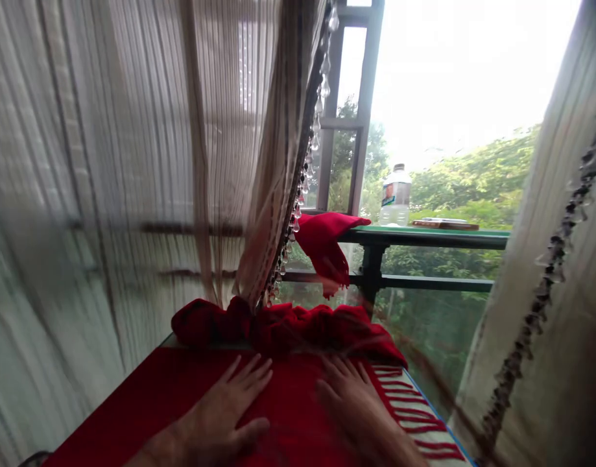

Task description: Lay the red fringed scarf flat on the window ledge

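A red fringed scarf [156, 389] is spread over the board in front of me, its far part bunched up in a heap of folds along the far edge. My left hand [229, 402] lies flat on the smooth part, fingers spread and pointing away from me. To its right, my right hand [349, 389] also rests on the cloth, somewhat blurred, with its fingertips close to the bunched folds. The tassels [414, 408] lie across the pale board surface at the right edge. Neither hand holds anything.
Sheer striped curtains [132, 162] with beaded trim hang at left, another curtain [545, 259] at right. Beyond is a green railing [438, 239] bearing a plastic bottle [395, 198], a flat brown-edged item [446, 224] and a draped red cloth [327, 240]. An open window frame [346, 123] stands behind.
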A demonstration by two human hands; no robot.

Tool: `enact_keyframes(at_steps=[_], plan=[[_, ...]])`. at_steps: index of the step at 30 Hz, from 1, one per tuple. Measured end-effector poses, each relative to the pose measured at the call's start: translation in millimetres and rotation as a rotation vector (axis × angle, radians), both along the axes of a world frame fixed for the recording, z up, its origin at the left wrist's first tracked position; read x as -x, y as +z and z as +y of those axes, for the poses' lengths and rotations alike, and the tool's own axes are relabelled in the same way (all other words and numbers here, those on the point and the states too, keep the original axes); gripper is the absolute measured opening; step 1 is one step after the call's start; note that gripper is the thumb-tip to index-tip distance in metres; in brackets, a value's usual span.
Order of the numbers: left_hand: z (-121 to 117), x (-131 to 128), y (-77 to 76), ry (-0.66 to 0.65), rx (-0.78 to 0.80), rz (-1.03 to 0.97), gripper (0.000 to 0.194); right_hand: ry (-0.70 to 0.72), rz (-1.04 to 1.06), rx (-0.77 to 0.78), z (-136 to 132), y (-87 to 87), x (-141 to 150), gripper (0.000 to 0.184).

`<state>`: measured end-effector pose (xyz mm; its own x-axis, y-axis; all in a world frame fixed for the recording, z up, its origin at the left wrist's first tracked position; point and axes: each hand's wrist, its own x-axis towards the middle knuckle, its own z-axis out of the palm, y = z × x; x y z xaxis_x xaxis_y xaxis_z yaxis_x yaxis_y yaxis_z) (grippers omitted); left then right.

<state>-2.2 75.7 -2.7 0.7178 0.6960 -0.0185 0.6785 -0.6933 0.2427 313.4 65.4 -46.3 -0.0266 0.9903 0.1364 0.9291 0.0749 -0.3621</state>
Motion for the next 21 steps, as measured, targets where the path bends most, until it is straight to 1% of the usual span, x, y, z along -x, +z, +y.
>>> enact_keyframes(at_steps=[3,5,6,8,10,12,15,18,21], plan=[[0,2,-5.1,-0.035,0.037,-0.038,0.077,-0.012,-0.009,0.043,-2,6.1,2,0.067],[1,2,-8.5,-0.028,0.063,-0.032,0.080,-0.009,-0.033,0.003,-5,14.7,7,0.064],[1,1,-9.6,-0.025,0.066,-0.024,0.080,0.030,-0.037,-0.023,-7,19.5,11,0.062],[1,0,-9.9,-0.017,0.072,-0.005,0.082,0.193,-0.005,-0.048,-12,27.8,22,0.058],[0,-2,-8.2,-0.015,0.078,0.002,0.082,0.381,0.050,0.007,-18,31.9,34,0.060],[0,-3,-6.1,-0.018,0.094,-0.003,0.083,0.465,0.064,0.112,-23,31.5,43,0.067],[0,-3,-4.9,-0.011,0.122,0.000,0.086,0.460,0.040,0.205,-28,28.1,50,0.082],[1,-3,-5.8,-0.014,0.110,-0.010,0.090,0.440,0.058,0.197,-30,27.3,49,0.095],[0,-3,-5.9,-0.014,0.110,-0.007,0.095,0.438,0.082,0.187,-30,28.2,46,0.098]])
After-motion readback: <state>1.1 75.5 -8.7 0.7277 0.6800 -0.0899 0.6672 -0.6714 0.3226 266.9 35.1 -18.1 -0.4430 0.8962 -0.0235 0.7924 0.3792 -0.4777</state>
